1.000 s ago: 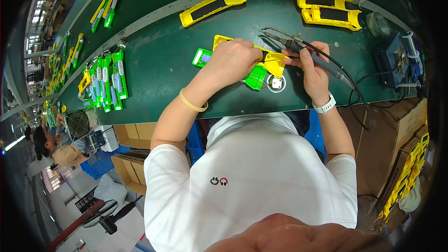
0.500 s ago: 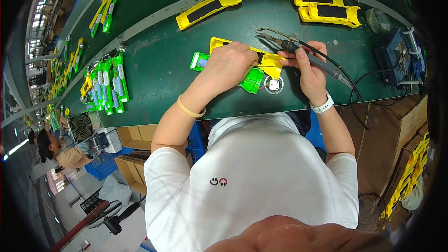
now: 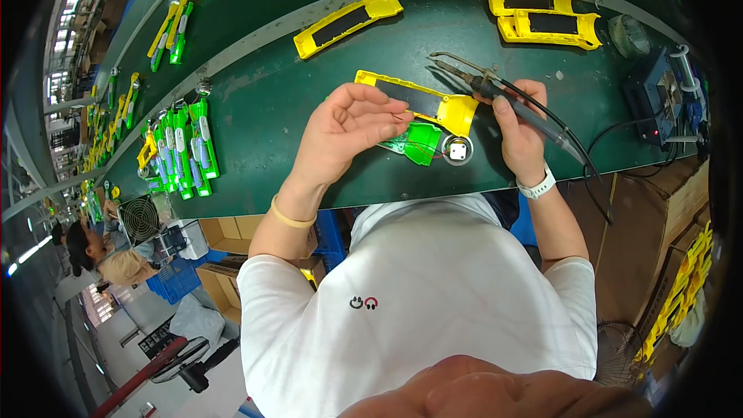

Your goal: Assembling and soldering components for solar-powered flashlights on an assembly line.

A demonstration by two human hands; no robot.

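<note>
My right hand (image 3: 524, 133) is wrapped round a soldering iron (image 3: 551, 124), whose tip and thin metal feed tube point up and left above the bench. Left of it, my left hand (image 3: 340, 128) is raised with thumb and fingers closed on what looks like a thin wire (image 3: 399, 117). Beneath them lies a yellow casing half (image 3: 457, 114) with a dark panel. A green casing half (image 3: 422, 144) rests nearer me, partly hidden by my left hand. Thin red and dark wires run from it to a round lamp head (image 3: 458, 151) with a white square centre.
Another yellow casing half (image 3: 348, 23) lies farther back, and several more are piled at the back right (image 3: 549, 27). Green units with lamp heads (image 3: 182, 147) stand grouped at left. A blue soldering station (image 3: 652, 97) and a solder spool (image 3: 683, 66) are at right.
My left hand has lifted off the casings and moved left, turning its palm into view, which uncovers the dark panel. The soldering iron stays in my right hand, nearly still.
</note>
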